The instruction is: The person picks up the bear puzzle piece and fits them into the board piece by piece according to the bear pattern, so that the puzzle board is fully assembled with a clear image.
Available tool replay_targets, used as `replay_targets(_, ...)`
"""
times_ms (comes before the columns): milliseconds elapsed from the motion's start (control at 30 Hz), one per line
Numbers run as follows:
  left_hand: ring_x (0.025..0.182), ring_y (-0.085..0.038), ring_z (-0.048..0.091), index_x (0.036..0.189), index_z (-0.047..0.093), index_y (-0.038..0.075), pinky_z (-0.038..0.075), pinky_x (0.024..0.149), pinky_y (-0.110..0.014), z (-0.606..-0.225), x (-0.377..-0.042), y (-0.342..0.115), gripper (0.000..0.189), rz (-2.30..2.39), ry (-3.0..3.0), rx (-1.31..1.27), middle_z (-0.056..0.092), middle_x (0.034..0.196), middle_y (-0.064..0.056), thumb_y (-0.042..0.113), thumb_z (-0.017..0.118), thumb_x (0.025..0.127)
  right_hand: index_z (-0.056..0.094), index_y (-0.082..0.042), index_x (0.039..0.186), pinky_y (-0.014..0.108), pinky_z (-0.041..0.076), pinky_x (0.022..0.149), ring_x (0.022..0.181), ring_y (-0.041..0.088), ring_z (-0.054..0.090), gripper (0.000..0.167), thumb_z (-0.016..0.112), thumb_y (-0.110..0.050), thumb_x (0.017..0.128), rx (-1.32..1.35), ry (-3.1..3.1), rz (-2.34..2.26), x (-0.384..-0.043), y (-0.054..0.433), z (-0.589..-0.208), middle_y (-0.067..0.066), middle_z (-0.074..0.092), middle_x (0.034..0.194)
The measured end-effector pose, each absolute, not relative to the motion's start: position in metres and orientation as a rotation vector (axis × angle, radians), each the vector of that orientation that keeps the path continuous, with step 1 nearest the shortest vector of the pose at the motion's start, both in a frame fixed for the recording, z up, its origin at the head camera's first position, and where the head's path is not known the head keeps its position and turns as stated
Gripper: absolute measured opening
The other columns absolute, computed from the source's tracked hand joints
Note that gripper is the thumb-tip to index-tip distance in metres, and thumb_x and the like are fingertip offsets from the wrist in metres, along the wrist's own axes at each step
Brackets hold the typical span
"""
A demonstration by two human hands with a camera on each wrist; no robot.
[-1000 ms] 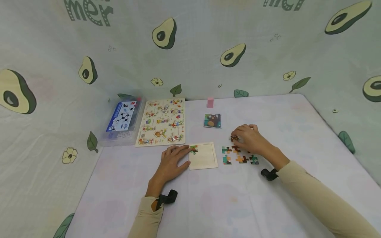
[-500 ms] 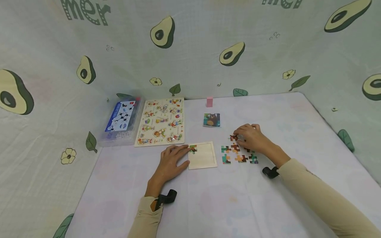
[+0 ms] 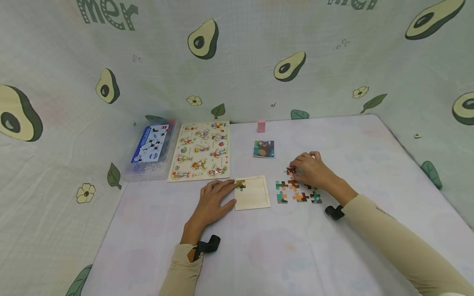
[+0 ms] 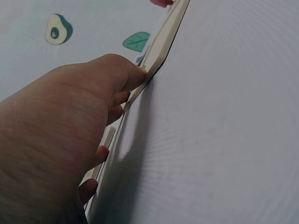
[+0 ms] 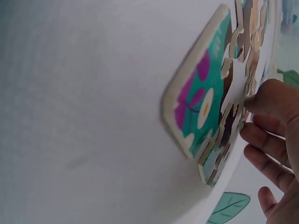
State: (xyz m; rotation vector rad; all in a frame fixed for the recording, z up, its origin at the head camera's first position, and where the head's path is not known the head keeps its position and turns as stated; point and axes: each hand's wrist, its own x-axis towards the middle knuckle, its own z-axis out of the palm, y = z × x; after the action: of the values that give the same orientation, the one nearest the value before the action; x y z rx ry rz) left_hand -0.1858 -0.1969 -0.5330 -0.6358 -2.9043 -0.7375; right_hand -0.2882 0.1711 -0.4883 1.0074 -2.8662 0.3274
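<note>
My left hand (image 3: 212,203) lies at the left side of a shallow wooden puzzle tray (image 3: 255,201), fingers fairly straight. Its index fingertip is at a corner puzzle piece (image 3: 240,183) in the tray's upper left. In the left wrist view the thumb touches the edge of the tray (image 4: 161,49). To the right of the tray, my right hand (image 3: 312,169) reaches over loose jigsaw pieces, pinching a brown puzzle piece (image 3: 290,170) between thumb and index finger. Its other fingers are loosely bent. The hand partly covers some pieces. A teal flowered piece (image 5: 203,100) lies close by in the right wrist view.
Several loose pieces (image 3: 282,197) lie on the white table right of the tray. Behind stand a small bear picture card (image 3: 264,149) and a pink block (image 3: 261,126). A picture board (image 3: 201,150) and a clear plastic box (image 3: 148,172) lie at the back left.
The right hand shifts slightly among the loose pieces, and the brown piece at its fingertips moves a little away from me. The left hand and the tray stay in place.
</note>
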Motion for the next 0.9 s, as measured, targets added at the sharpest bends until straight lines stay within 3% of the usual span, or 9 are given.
replay_targets(900,0.135,-0.029,0.037,0.145,0.056,0.028,0.028,0.102,-0.055,-0.531,-0.185,-0.196,0.05,-0.745,-2.889,-0.636,0.048,0.151,0.006,0.04,0.064,0.097,0.074,-0.008,0.103,0.061,0.029,0.097,0.106,0.028,0.058,0.021,0.077,-0.018,0.084,1.134,-2.662,0.428,-0.275,0.156,-0.475,0.006,0.07,0.105)
